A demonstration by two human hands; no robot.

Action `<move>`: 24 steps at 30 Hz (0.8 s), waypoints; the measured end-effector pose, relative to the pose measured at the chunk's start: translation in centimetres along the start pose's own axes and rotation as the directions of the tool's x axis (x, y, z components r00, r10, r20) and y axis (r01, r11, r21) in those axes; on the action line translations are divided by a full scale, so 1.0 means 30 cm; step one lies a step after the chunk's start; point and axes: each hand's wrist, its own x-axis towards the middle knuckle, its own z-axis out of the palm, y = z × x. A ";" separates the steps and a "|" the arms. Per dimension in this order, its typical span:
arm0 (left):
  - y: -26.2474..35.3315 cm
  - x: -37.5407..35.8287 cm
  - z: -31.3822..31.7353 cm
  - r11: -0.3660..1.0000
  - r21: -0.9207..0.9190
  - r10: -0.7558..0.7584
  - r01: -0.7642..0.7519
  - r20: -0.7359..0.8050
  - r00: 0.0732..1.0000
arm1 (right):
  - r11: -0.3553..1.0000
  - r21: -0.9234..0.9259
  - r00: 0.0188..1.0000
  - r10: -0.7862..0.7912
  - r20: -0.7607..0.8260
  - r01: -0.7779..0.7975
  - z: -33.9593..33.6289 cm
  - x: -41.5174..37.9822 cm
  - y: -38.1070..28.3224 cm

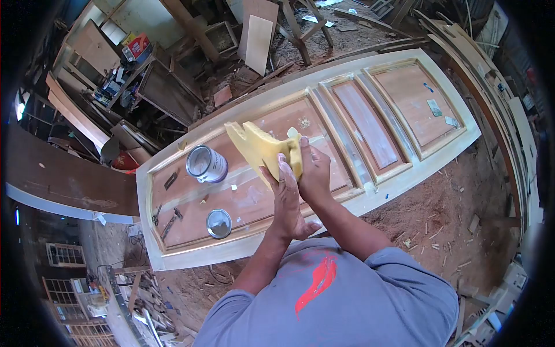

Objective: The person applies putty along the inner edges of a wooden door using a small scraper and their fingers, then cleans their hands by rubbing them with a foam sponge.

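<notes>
A torn, thick piece of yellow foam sponge (260,149) is held up over the middle of a panelled wooden door (254,246). My right hand (315,173) grips its right end, fingers closed around it. Against the sponge's lower edge, my left hand (284,202) presses with its fingers pointing up. A small whitish round spot (292,133) shows at the sponge's top corner beside my right fingers; what it is I cannot make out. To the left on the door stands an open tin can (207,164), and its round metal lid (219,223) lies nearer to me.
Scissors (156,215), a hammer-like tool (170,222) and a small dark tool (170,181) lie at the door's left end. Scraps of paper (433,108) rest on the right panel. Stacked boards (485,87) flank the right, and a cluttered cabinet (165,92) stands behind.
</notes>
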 end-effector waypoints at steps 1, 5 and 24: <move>-0.003 -0.009 -0.002 0.996 -0.087 -0.004 0.007 0.025 1.000 | 0.994 0.087 0.998 0.065 0.019 -0.067 -0.014 0.019 0.030; 0.051 -0.009 0.013 0.870 -0.487 -0.132 0.071 -0.093 0.987 | 0.857 0.491 0.974 0.215 -0.065 -0.157 -0.075 0.101 0.029; -0.010 0.058 -0.002 0.844 -0.429 -0.488 0.321 -0.368 0.792 | 0.990 -0.085 0.946 -0.079 0.314 0.111 -0.099 -0.009 0.039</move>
